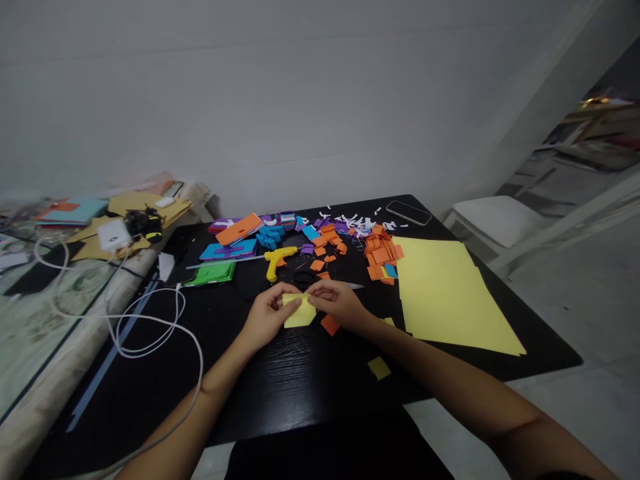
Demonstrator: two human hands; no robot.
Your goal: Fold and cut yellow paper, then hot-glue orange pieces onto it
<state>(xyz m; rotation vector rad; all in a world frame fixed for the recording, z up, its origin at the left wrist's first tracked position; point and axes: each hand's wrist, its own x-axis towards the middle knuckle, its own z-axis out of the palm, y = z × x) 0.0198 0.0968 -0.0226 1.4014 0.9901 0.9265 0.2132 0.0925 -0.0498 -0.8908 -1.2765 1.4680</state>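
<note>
A small yellow paper piece (300, 319) is sitting between the person's two hands, over the middle of the black worktop (280, 393), toward its near edge. The left hand (267, 315) is pinching its left side between thumb and fingers; the right hand (339, 303) is pinching its upper right. Whether the paper is touching the worktop, one cannot tell. An orange square (330, 325) is lying just beside the right hand, and a yellow square (379, 368) is lying nearer the near edge. Scissors (356, 286) are resting just beyond the hands, with a yellow glue gun (277, 259) farther back. Large yellow sheets (450, 293) are lying along the right edge, beside an orange paper heap (381, 250). A phone (409, 213) is lying by the far right corner. A white cable (202, 367) is looping across the left side.
</note>
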